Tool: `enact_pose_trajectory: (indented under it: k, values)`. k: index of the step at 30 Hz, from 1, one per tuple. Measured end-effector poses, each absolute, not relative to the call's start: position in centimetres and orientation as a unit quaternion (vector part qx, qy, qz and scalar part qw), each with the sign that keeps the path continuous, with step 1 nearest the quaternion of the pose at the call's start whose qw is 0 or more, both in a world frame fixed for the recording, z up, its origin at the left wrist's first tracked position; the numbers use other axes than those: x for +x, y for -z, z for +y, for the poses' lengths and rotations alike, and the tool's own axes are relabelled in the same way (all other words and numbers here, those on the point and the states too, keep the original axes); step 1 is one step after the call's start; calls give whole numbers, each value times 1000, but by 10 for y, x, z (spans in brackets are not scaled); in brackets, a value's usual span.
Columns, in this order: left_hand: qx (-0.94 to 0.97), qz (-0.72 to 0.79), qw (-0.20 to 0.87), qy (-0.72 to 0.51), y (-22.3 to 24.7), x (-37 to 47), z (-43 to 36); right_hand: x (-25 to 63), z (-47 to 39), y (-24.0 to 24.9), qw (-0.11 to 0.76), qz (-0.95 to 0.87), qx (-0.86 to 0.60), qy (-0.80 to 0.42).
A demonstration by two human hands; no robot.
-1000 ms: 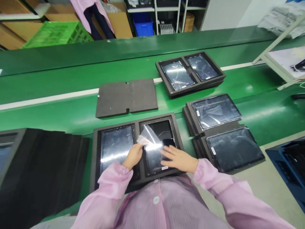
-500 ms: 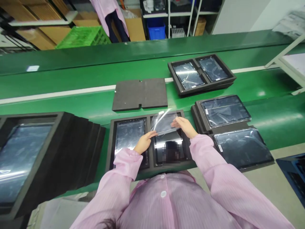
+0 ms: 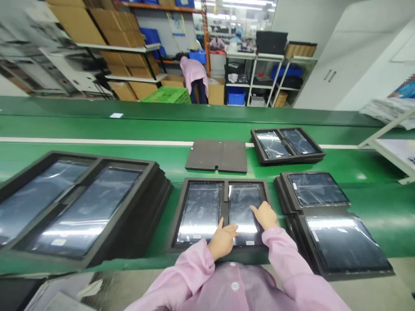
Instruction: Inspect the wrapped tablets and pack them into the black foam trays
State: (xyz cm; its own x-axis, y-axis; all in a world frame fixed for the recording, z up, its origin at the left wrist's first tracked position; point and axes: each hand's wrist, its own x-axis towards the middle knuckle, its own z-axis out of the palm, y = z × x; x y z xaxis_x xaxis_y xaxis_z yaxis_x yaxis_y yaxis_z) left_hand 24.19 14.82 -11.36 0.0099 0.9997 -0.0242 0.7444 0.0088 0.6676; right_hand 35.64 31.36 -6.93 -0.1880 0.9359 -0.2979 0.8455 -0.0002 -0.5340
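Note:
In front of me is a black foam tray (image 3: 225,207) with two side-by-side recesses. The left recess holds a dark glass screen panel (image 3: 201,211) under clear film. In the right one lies another screen panel (image 3: 245,205), with glossy film over its face and a white label near its bottom edge. My left hand (image 3: 223,239) rests at this panel's lower left, fingers stretched out and holding nothing. At its right edge is my right hand (image 3: 265,214), with the thumb side stretched over the film and the other fingers partly hidden.
Stacked foam trays with screen panels (image 3: 87,211) stand on the left. More panels lie on foam at the right (image 3: 346,242), and another tray stack (image 3: 288,144) sits behind. A flat foam sheet (image 3: 215,156) lies on the green bench (image 3: 145,151). Beyond, a person (image 3: 195,75) bends near shelves.
The clear film, held raised by both hands before, now lies over the right panel. My hands have moved down onto the panel and apart from the film's upper edge. The view has tilted up.

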Motion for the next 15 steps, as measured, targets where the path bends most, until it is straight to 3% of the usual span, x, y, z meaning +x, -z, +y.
enact_pose_trajectory:
  k: [6, 15]
  values:
    - [608, 694, 239, -303, 109, 211, 128, 372, 309, 53, 172, -687, -529, -468]
    - [415, 805, 119, -407, 127, 117, 54, 324, 269, 15, 356, -604, -431, -568]
